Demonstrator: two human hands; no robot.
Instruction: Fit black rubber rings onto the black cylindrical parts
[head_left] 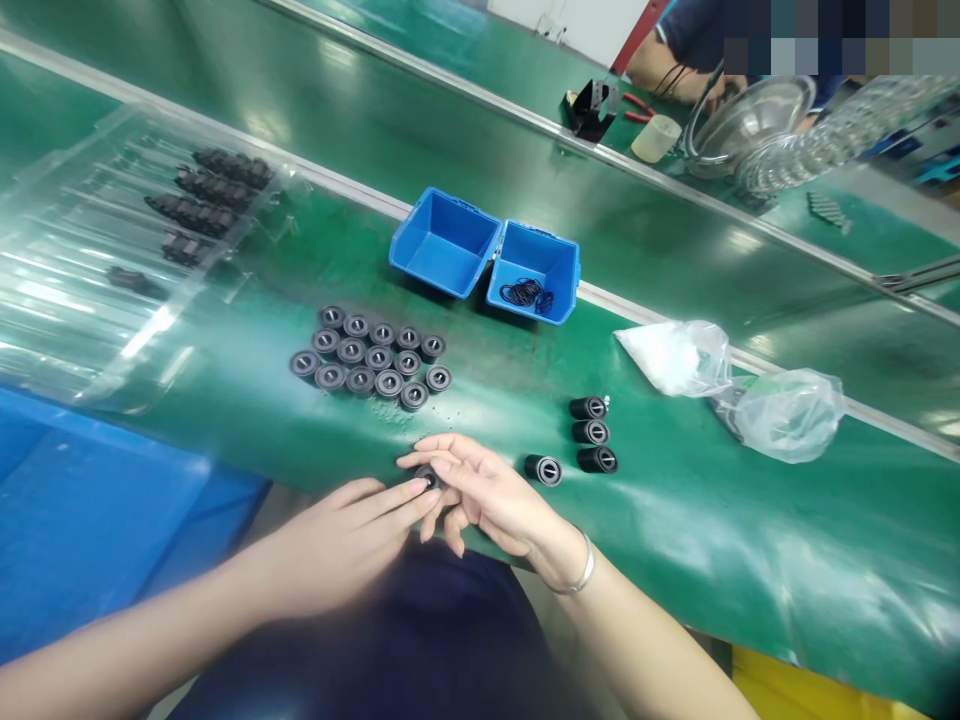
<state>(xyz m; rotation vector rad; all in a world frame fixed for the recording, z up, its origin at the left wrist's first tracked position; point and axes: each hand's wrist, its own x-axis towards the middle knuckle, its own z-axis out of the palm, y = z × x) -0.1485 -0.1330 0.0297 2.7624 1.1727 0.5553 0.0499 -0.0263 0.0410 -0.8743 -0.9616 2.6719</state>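
Observation:
A small black cylindrical part [429, 478] is held between both hands near the front edge of the green table. The fingertips of my left hand [330, 545] press on its face, hiding much of it. My right hand [491, 495] grips it from the right with thumb and fingers, the lower fingers curled loosely beneath. Just beyond the hands, several similar black cylinders [379, 358] stand upright in rows, each with a light slot on top. To the right, one black cylinder [544, 470] lies on its side near three others [596, 432] in a column.
Two blue bins [448, 245] stand at the back; the right-hand bin [534, 250] contains black rings [527, 293]. Plastic bags [679, 358] lie at right, one with white contents. A clear tray [161, 320] with black parts is at left. A co-worker's arm [656, 65] shows beyond.

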